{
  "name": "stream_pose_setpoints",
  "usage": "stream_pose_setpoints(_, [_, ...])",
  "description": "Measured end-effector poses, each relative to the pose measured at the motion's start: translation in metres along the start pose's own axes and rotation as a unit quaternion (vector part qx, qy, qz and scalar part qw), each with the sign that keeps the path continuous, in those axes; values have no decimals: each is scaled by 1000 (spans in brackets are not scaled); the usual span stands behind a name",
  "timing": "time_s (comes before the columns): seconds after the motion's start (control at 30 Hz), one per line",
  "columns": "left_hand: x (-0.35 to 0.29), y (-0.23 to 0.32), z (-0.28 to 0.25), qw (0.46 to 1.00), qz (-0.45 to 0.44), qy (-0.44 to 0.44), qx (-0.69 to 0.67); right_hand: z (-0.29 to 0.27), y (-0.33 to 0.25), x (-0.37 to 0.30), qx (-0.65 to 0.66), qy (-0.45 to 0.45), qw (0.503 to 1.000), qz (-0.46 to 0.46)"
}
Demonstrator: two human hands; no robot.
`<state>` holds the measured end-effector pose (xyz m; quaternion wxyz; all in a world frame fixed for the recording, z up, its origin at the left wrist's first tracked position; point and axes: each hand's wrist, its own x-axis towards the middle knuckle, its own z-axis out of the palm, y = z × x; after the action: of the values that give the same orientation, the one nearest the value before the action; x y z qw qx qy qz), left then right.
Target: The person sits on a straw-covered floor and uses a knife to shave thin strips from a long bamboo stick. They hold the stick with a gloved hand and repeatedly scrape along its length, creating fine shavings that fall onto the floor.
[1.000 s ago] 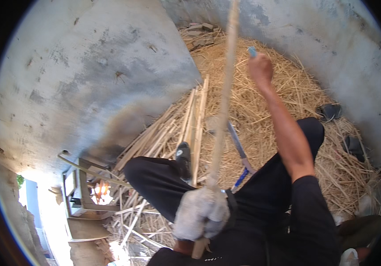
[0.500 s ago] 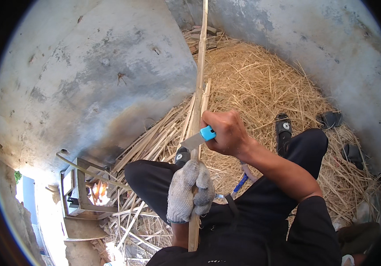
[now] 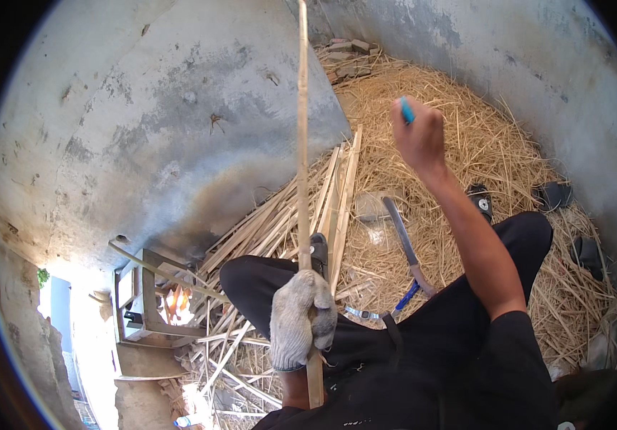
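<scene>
My left hand, in a grey-white knitted glove, is closed round a long, pale split bamboo strip. The strip stands nearly upright in view, its lower end against my dark clothes. My bare right hand is raised over the straw, well apart from the strip. It is closed on a knife, of which only the turquoise handle shows; the blade cannot be made out. Between my legs lies a long-bladed knife with a brownish handle, beside a blue object and a buckled strap.
Loose straw-like shavings heap along the curved grey wall. Split strips lie piled by the left wall panel. A wooden frame stool stands at lower left. Bricks sit far back; dark sandals lie at right.
My right hand has lifted off the strip with the knife, moving up and right. The strip's far end has swung left. The long-bladed knife on the straw has come into plain sight.
</scene>
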<state>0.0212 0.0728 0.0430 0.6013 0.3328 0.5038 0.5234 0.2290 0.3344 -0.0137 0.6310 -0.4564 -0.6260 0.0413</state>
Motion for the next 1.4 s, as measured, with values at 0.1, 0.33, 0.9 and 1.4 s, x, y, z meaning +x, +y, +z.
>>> stream_pose_setpoints(0.1, [1,0,-3,1000,17,1,-3,7,-73,-33,103,-89,983,-126])
stream_pose_setpoints(0.33, [-3,-2,4,1000,16,-26,6,7,-101,-70,110,-162,967,-162])
stream_pose_setpoints(0.9, [16,-46,35,881,310,-200,296,58,30,-22,-158,-58,925,341])
stream_pose_setpoints(1.4, [21,-5,-4,999,-10,-29,-11,3,-93,-78,72,-148,983,-80])
